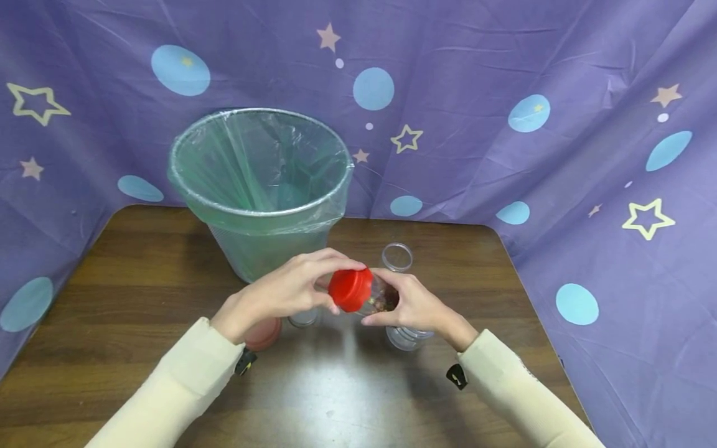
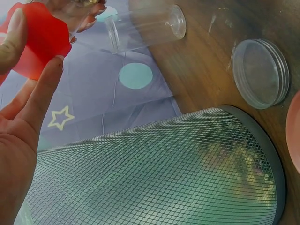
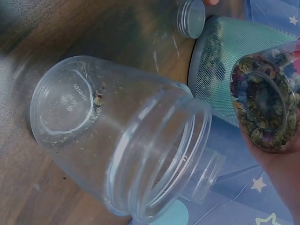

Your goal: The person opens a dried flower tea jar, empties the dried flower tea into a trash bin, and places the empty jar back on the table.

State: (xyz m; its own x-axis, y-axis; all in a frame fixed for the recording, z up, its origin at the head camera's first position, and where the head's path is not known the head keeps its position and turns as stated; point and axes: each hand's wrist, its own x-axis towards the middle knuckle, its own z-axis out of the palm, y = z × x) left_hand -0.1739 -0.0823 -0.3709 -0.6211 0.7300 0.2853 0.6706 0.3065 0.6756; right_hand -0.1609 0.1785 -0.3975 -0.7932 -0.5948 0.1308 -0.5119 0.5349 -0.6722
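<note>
Red-lidded jar point(image 1: 365, 292), apparently of dried flowers point(image 3: 263, 124), rests tilted between both hands point(image 1: 297, 284) point(image 1: 416, 303).

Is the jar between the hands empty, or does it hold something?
Not empty: the jar shows dark, mixed bits through its clear base and side. How full, I cannot tell.

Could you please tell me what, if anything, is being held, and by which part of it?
A filled jar: the left hand grips its red lid, and the right hand holds its clear body.
</note>
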